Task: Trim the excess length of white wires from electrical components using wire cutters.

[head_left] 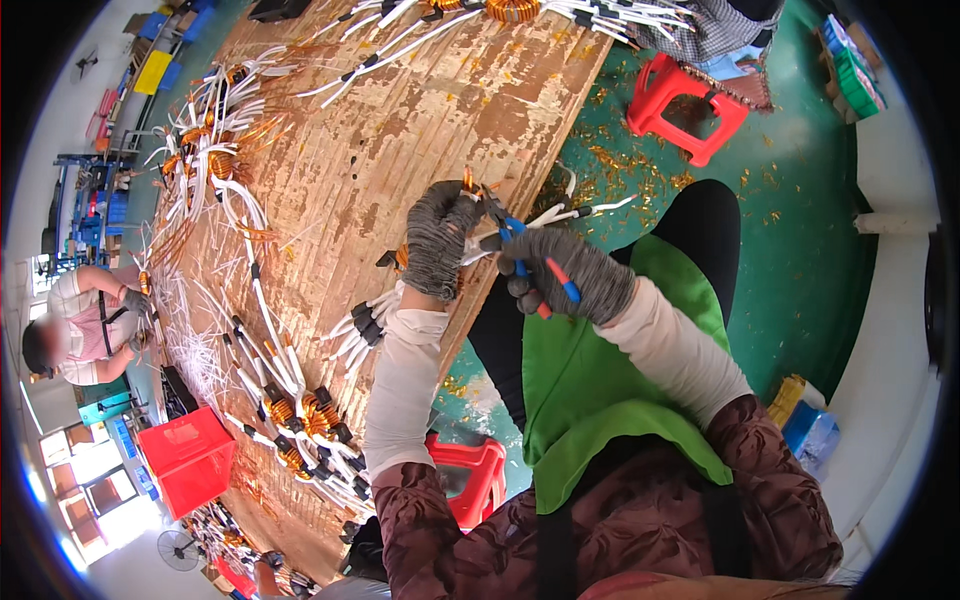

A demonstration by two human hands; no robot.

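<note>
Over the table's right edge, my left hand, in a grey knitted glove, is closed. A short copper-coloured wire end sticks up above its fingers. Part of a copper-wound coil shows beside that hand, and white sleeved leads run out to its right. My right hand, gloved the same way, grips pliers with blue and red handles. The plier jaws are beside my left fingers, close to the wire end; whether they touch it I cannot tell.
Copper coils with white leads lie along the worn wooden table; more are at its far end. A red stool stands on the green floor, another beside me. A red bin and a co-worker are left.
</note>
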